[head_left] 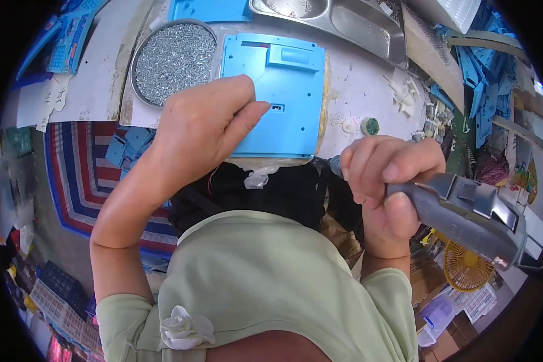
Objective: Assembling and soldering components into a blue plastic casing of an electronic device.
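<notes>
The left elbow (pixel 113 240) is bent and set out to the side; from it the left forearm (pixel 137 196) slants forward and inward. The left wrist (pixel 172 160) is nearly straight, and the left hand (pixel 202 117) is turned back uppermost, its fingers (pixel 241 89) folded under and mostly hidden, with the left thumb (pixel 246 122) along the near side, pointing right. The right forearm (pixel 387 260) appears strongly foreshortened below the right wrist (pixel 385 240). The right hand (pixel 391 166) is closed in a grip, its fingers curled inward side by side. The two hands are well apart, the left farther forward than the right
</notes>
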`<state>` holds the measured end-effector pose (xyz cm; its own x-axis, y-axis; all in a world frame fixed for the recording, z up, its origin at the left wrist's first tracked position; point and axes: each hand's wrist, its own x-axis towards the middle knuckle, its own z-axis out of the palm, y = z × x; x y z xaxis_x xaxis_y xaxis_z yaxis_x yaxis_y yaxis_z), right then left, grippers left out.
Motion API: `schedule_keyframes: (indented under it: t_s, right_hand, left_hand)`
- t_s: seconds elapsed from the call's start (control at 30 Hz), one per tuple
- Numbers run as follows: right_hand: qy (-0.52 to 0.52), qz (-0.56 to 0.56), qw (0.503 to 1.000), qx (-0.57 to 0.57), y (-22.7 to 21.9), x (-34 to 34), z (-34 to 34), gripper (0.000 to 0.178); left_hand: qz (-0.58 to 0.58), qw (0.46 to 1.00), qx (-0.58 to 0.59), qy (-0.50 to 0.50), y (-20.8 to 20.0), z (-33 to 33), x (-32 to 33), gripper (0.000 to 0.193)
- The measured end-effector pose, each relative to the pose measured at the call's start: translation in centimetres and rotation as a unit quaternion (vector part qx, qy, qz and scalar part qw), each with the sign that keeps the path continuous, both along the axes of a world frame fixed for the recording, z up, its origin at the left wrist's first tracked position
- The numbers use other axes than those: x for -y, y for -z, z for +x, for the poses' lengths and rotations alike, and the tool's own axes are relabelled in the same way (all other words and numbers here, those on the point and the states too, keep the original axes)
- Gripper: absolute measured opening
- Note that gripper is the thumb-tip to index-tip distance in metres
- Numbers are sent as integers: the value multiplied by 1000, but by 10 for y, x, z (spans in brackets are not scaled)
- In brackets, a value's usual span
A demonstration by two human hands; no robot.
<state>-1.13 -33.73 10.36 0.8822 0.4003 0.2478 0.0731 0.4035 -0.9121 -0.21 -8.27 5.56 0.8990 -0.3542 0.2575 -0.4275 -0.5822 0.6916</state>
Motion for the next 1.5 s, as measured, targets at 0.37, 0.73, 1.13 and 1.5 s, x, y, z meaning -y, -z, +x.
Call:
schedule_keyframes:
  t_s: [0.37,0.73,1.13,1.5]
  right_hand:
    - [-38,-60,991,115,17,-9,4,19]
    - [-11,-41,988,150,21,-34,32,18]
    - [-33,-87,988,126,18,-29,71,20]
    - [-40,3,992,124,32,-39,143,26]
  left_hand:
    - [-1,994,102,29,26,-9,16,12]
    - [-52,995,79,31,35,-11,13,10]
    - [-57,996,59,28,35,-7,12,16]
    - [-76,996,48,27,40,-10,13,22]
